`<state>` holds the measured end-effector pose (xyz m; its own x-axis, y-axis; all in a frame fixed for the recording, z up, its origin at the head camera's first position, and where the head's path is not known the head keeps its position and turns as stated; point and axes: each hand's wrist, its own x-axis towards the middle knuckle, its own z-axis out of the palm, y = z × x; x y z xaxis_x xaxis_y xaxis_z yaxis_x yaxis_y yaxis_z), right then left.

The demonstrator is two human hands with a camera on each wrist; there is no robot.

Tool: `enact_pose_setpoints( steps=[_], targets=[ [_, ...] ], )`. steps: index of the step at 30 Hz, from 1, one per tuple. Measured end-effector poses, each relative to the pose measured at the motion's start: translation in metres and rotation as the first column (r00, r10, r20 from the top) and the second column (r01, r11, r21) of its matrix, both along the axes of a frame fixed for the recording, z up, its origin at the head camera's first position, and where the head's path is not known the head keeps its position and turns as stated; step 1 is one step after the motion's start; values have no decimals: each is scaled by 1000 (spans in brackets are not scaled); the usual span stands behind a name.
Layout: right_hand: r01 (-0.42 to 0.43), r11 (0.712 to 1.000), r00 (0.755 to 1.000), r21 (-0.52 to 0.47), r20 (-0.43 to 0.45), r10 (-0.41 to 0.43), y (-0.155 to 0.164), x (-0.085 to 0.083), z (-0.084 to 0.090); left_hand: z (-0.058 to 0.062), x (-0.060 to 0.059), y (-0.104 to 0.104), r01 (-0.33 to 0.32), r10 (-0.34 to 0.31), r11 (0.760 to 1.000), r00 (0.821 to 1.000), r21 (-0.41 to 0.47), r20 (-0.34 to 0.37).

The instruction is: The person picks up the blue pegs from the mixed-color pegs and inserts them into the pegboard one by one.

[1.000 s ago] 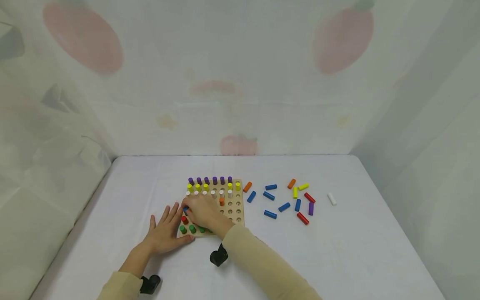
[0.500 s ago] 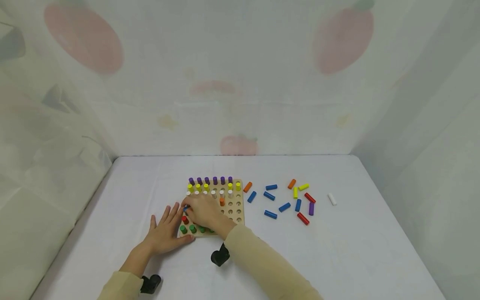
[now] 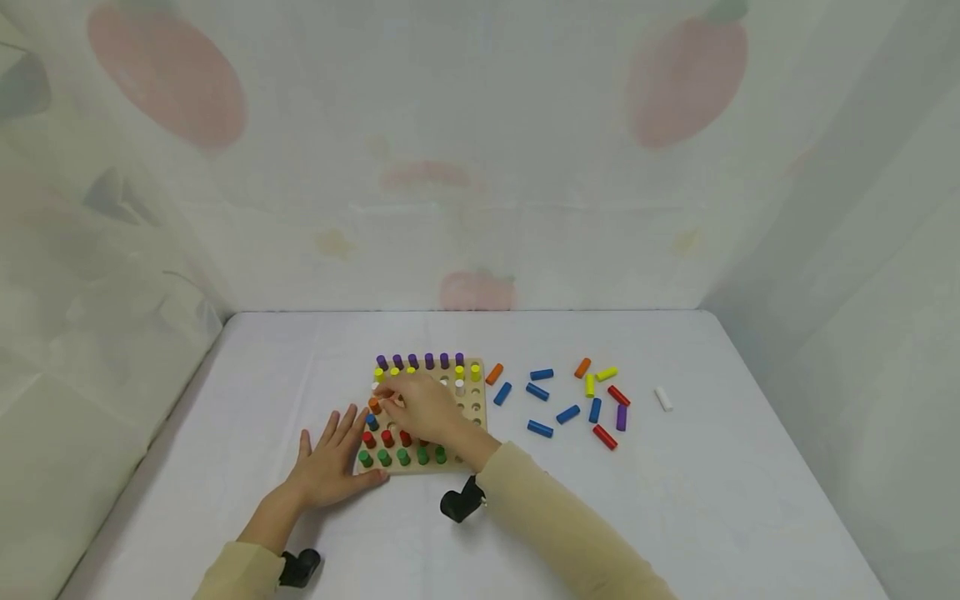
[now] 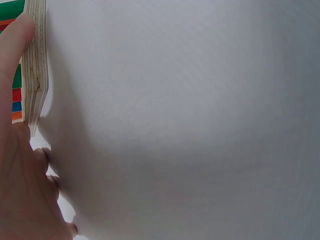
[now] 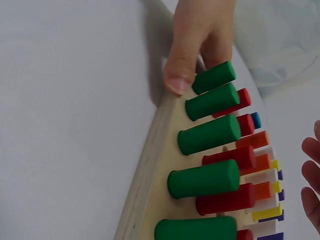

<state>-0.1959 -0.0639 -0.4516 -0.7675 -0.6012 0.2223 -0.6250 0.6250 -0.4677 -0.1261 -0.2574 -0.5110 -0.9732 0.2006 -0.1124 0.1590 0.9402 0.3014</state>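
A wooden peg board (image 3: 482,400) stands on the table with rows of coloured pegs upright in its holes. My left hand (image 3: 326,475) lies spread at the board's left side, thumb on its near left corner; the left wrist view shows the thumb against the layered board edge (image 4: 37,65). Over the board, my right hand (image 3: 429,407) has its fingertips close to an orange peg (image 3: 375,406). A blue peg (image 3: 372,422) stands just in front of that one. In the right wrist view the right fingers (image 5: 311,170) are loosely bent, apart from the pegs, with nothing visible in them.
Right of the board lie several loose pegs, among them a blue peg (image 3: 540,428), a red peg (image 3: 605,437), a purple peg (image 3: 622,417) and a white peg (image 3: 663,398). A white cloth covers the table (image 3: 712,500); a curtain hangs behind it.
My right hand has let go of the blue peg, which now stands in the left column, and has moved slightly back and right. My left hand has stayed put.
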Motion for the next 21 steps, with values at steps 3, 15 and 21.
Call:
enact_pose_setpoints(
  steps=[3,15,21],
  targets=[
    [-16,1000,1000,-21,8,17,5,1,5,0,0,0,-2,2,1000,1000,6,1],
    [10,976,990,-217,138,21,37,5,7,1,0,-1,-3,3,1000,1000,7,12],
    [59,949,990,-311,139,-15,61,7,1,3,0,1,-1,1,1000,1000,16,12]
  ],
)
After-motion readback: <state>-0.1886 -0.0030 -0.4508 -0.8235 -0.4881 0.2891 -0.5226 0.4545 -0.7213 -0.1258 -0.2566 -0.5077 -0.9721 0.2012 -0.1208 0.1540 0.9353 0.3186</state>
